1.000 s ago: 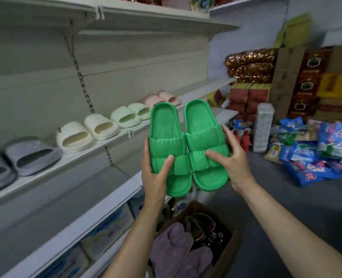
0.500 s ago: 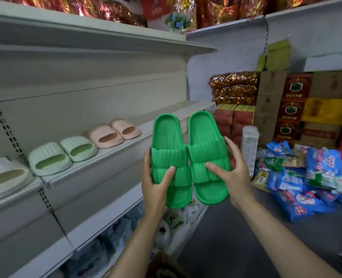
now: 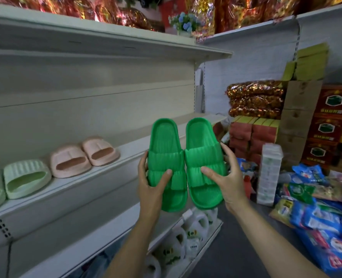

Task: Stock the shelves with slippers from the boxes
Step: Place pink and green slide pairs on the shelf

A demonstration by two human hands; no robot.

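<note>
Left hand point(image 3: 153, 182) clamped on left green slipper point(image 3: 167, 167), thumb across strap, fingers behind sole. Right hand point(image 3: 224, 180) gripping right green slipper point(image 3: 203, 163) the same way. Pair held upright, side by side and touching, in front of shelf point(image 3: 130, 149), just right of pink slippers point(image 3: 84, 155). Risk: soft soles slipping or splaying on set-down; edge catching shelf lip, nudging pink pair.
</note>
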